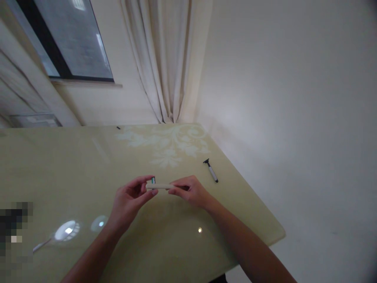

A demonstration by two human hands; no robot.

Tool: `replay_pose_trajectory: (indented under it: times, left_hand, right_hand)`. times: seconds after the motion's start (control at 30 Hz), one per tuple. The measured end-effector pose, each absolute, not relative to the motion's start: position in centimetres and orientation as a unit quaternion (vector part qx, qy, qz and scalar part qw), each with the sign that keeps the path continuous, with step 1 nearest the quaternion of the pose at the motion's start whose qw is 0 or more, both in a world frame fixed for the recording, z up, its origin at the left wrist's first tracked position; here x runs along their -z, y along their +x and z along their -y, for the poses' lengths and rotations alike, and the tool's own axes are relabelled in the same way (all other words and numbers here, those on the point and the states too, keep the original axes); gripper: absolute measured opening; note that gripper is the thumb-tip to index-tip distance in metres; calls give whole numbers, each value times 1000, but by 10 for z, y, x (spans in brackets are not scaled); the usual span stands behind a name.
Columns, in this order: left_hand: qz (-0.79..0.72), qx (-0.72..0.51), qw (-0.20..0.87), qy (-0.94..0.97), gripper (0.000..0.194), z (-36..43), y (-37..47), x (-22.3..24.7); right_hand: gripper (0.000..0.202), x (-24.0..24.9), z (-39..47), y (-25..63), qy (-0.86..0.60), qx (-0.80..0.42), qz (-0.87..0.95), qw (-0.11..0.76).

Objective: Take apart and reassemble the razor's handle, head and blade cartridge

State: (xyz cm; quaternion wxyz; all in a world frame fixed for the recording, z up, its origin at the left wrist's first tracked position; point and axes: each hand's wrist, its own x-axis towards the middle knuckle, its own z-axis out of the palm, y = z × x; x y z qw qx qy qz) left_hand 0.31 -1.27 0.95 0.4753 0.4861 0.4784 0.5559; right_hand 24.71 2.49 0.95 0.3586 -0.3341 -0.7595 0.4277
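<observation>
Both my hands are raised over the table, in the middle of the head view. My left hand (129,198) is closed, thumb and fingertips pinching a small dark razor cartridge (153,180) with a green-and-white strip. Fingers hide part of the cartridge. My right hand (190,190) grips the right end of a slim cream-coloured handle (161,186). The handle lies level between the hands, its left end at the cartridge and my left fingers. Whether cartridge and handle are joined I cannot tell. Beyond my right hand, a razor (212,172) with a grey handle and black head lies on the table.
The glossy pale green table (88,165) has a white floral pattern near its far edge and reflects lights. A small black item (118,127) lies at the back. A white wall (279,118) borders the right side; a curtain (165,59) hangs behind. Blurred blocks cover the lower left.
</observation>
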Motion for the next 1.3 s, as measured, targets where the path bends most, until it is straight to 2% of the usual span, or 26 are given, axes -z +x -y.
replay_pose_trajectory:
  times: [0.17, 0.37, 0.57, 0.7, 0.87, 1.07, 1.3]
  left_hand:
    - [-484, -552, 467, 493, 45, 12, 3, -8]
    - [-484, -559, 467, 485, 45, 14, 4, -14]
    - [-490, -555, 464, 486, 45, 14, 2, -12]
    - [-480, -559, 471, 485, 44, 14, 2, -10]
    - [-485, -556, 462, 493, 45, 14, 2, -11]
    - [-484, -567, 458, 484, 46, 15, 2, -15]
    - [-489, -551, 459, 497, 46, 14, 3, -12]
  right_hand:
    - [41, -7, -30, 252, -377, -386, 754, 376]
    - [42, -8, -25, 247, -334, -421, 767, 352]
    - [48, -9, -28, 251, -384, -395, 752, 361]
    - [44, -8, -25, 248, -345, -427, 762, 344]
    - [46, -7, -30, 252, -383, -394, 755, 358]
    - [46, -11, -25, 250, -354, -445, 752, 334]
    - [43, -11, -24, 251, -366, -434, 748, 344]
